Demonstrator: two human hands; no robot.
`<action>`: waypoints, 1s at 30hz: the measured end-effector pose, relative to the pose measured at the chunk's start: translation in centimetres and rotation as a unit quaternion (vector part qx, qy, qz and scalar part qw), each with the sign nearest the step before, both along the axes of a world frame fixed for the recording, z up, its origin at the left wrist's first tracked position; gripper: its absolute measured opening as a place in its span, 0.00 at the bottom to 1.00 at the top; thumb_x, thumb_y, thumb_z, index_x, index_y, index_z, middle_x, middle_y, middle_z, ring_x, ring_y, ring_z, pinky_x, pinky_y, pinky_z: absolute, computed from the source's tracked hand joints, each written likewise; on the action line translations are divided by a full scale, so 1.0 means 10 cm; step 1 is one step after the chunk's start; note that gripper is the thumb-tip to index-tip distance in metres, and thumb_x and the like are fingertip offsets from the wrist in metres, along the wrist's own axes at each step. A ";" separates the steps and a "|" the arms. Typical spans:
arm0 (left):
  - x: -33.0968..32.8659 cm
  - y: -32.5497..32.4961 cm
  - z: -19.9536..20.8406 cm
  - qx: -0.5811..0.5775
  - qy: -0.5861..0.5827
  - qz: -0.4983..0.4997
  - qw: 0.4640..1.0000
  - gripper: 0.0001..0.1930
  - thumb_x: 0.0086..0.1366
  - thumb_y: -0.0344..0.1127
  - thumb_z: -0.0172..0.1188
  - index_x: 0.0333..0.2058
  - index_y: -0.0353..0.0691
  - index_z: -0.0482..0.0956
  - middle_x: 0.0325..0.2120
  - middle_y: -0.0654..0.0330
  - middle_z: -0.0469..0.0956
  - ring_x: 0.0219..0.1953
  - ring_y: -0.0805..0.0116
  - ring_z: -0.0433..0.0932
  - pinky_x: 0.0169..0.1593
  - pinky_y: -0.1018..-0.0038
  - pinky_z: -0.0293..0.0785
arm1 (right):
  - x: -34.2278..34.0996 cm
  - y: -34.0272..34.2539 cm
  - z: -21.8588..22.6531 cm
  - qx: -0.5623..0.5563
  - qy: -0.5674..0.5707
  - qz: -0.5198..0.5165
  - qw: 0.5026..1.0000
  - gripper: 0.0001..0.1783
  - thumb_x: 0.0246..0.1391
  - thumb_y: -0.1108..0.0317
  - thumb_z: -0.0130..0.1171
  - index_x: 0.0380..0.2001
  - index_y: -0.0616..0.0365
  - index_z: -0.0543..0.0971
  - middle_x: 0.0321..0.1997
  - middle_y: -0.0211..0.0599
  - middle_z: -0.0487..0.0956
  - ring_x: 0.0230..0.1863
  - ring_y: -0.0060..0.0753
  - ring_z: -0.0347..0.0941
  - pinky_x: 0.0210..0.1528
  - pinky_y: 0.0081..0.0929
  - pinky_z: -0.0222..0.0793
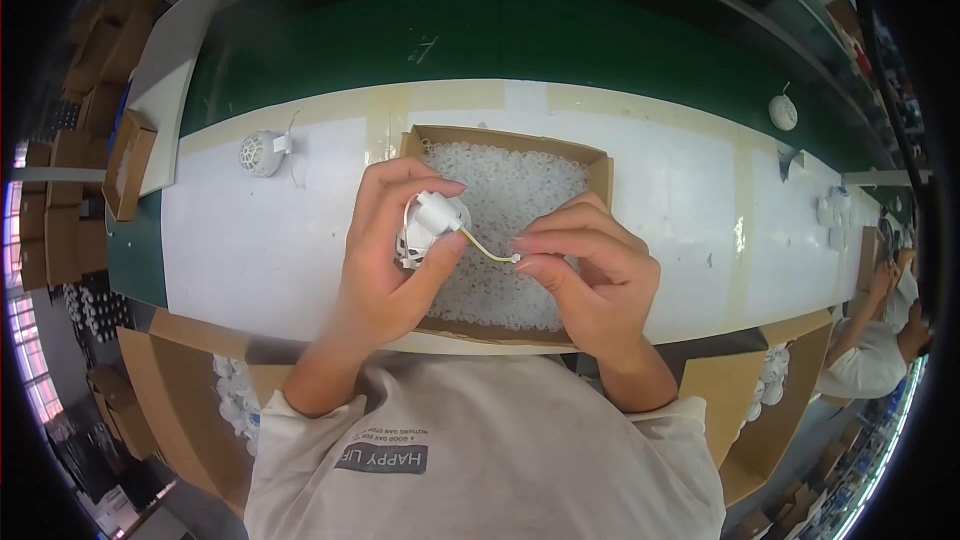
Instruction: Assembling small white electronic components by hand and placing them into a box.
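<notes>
My left hand (383,265) is closed around a white plastic fitting (438,212) with a rounded body and a short cylinder on top. A thin white cord loops along the fitting's left side. From the cylinder runs a yellow-green wire (484,248), bending across to my right hand (605,275). Thumb and forefinger of that hand pinch the small white connector (516,258) at the wire's end. Both hands are above an open cardboard box (600,177) filled with small clear plastic rings (505,292).
On the white tabletop (280,255), a white lattice ball (261,154) lies at left; white parts (833,208) lie far right. Another ball (783,113) sits on the green belt (480,35). Cardboard boxes (180,390) (790,430) flank me. A co-worker (868,360) is at right.
</notes>
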State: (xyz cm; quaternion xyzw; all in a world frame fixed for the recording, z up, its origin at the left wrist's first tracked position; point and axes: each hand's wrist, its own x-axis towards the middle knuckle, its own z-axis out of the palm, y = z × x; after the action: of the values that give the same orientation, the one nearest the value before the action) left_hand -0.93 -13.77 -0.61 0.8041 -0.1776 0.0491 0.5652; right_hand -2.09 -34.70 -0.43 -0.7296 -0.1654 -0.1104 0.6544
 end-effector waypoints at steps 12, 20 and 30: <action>-0.06 -0.11 -0.06 -0.008 -0.005 0.013 1.000 0.16 0.64 0.32 0.62 0.50 0.37 0.76 0.48 0.53 0.68 0.47 0.61 0.71 0.51 0.71 0.68 | -0.06 -0.03 -0.01 -0.095 -0.027 0.006 0.995 0.12 0.41 0.81 0.72 0.33 0.65 0.85 0.33 0.39 0.83 0.35 0.33 0.73 0.37 0.26 0.67; -0.08 -0.21 -0.11 0.002 -0.034 0.038 0.999 0.18 0.68 0.38 0.57 0.53 0.36 0.74 0.51 0.51 0.64 0.51 0.58 0.67 0.54 0.68 0.65 | -0.13 0.06 -0.09 -0.043 -0.015 -0.041 0.998 0.12 0.39 0.78 0.73 0.31 0.58 0.86 0.32 0.33 0.84 0.33 0.33 0.72 0.35 0.26 0.69; -0.21 -0.29 -0.14 -0.002 -0.075 -0.014 0.997 0.23 0.64 0.37 0.63 0.55 0.32 0.74 0.51 0.47 0.69 0.51 0.54 0.72 0.54 0.63 0.70 | -0.20 0.09 -0.14 0.095 0.074 -0.045 0.992 0.09 0.45 0.80 0.71 0.33 0.61 0.85 0.34 0.35 0.82 0.39 0.31 0.71 0.42 0.26 0.67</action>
State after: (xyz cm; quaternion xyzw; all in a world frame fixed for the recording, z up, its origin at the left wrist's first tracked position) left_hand -3.06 -16.63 -2.05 0.7945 -0.2307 0.1015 0.5525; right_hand -4.10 -33.82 -1.84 -0.6772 -0.0728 -0.1006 0.7252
